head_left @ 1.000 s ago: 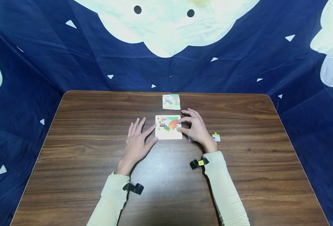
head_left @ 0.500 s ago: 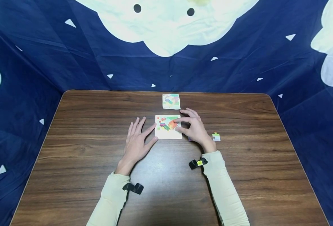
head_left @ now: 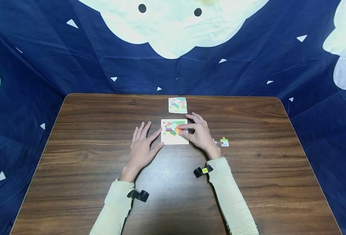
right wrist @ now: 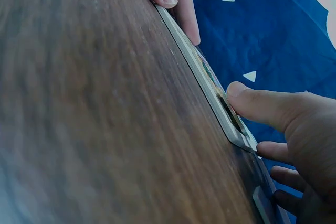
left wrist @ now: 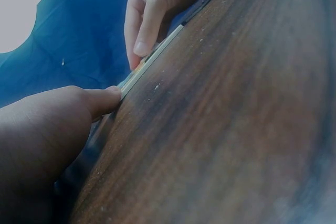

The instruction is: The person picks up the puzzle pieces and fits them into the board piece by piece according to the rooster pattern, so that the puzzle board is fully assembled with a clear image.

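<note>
In the head view a white puzzle tray (head_left: 173, 139) lies flat, its upper part filled with a picture of a colourful bird with an orange tail (head_left: 178, 129). My left hand (head_left: 141, 149) is spread on the table, its thumb and index fingertips touching the tray's left edge. From the right, my right hand (head_left: 201, 135) reaches over the tray, with thumb and index finger apart and touching the orange tail area. In the right wrist view its thumb (right wrist: 262, 106) lies on the picture's edge; the index finger is hidden there. Plain white shows along the tray's lower part.
Behind the tray lies a picture card (head_left: 177, 105) with the same bird. Loose puzzle pieces lie to the right: one green and pale (head_left: 224, 142), another (head_left: 214, 141) partly hidden by my right hand. The brown table (head_left: 87, 195) ends at a blue cloth backdrop (head_left: 176, 76).
My right hand has slid a little left, its fingertips moving from the tail's right side onto the orange tail. A loose piece has come into view behind that hand. My left hand stays still.
</note>
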Motion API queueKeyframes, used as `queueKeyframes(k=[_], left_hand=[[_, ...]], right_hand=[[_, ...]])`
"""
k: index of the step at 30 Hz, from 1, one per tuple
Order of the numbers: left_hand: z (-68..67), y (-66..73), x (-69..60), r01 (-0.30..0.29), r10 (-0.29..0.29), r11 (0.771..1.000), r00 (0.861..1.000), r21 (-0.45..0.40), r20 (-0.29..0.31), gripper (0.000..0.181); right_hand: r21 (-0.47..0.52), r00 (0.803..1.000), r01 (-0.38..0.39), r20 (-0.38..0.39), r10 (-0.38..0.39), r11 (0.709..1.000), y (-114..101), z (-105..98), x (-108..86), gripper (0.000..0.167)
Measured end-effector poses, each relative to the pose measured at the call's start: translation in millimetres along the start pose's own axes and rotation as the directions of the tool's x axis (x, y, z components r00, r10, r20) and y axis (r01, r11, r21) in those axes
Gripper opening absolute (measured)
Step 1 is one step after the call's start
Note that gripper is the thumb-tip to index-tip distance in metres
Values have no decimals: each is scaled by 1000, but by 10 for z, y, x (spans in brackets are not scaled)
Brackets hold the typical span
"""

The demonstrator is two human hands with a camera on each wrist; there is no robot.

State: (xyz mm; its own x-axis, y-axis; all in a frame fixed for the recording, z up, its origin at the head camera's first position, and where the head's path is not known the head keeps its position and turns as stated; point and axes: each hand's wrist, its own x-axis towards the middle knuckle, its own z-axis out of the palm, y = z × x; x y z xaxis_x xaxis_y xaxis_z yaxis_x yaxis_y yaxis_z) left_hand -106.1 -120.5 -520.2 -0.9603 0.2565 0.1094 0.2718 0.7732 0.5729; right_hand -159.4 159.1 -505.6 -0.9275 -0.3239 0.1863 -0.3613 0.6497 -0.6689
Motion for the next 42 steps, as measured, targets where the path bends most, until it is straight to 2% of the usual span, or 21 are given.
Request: queueKeyframes(k=[4, 9, 14, 19, 24, 28, 35, 42], left_hand=[[-11, 9, -2, 3, -3, 1000, 1000, -1, 1, 62], [-11, 8, -5, 6, -6, 1000, 1000, 4, 4, 63], [-4, 4, -4, 3, -3, 1000, 1000, 1, 8, 63], [2, -14, -12, 9, -9, 1000, 1000, -3, 11, 63], [1, -19, -12, 8, -8, 1000, 1000, 6, 8, 63], [2, -7, 1, -1, 1, 1000, 1000, 8, 8, 63], [-14, 19, 15, -1, 1, 1000, 1000, 1, 6, 63], [-12, 11, 1, 4, -4, 1000, 1000, -5, 8, 63]], right_hand=[[1, 1000, -3, -17, 3, 1000, -3, 34, 3, 26], [-14, 998, -50, -33, 49, 999, -45, 51, 0, 23], [-31, 996, -84, -28, 83, 996, -83, 39, -9, 22], [-3, 997, -75, 8, 75, 997, -61, 22, -3, 22], [79, 997, -58, 57, 54, 995, 8, -33, 8, 33], [136, 998, -69, 21, 67, 988, 63, -54, 11, 45], [54, 992, -120, -41, 122, 991, 17, -2, 37, 47], [13, 982, -184, -44, 185, 983, -56, 8, 47, 46]])
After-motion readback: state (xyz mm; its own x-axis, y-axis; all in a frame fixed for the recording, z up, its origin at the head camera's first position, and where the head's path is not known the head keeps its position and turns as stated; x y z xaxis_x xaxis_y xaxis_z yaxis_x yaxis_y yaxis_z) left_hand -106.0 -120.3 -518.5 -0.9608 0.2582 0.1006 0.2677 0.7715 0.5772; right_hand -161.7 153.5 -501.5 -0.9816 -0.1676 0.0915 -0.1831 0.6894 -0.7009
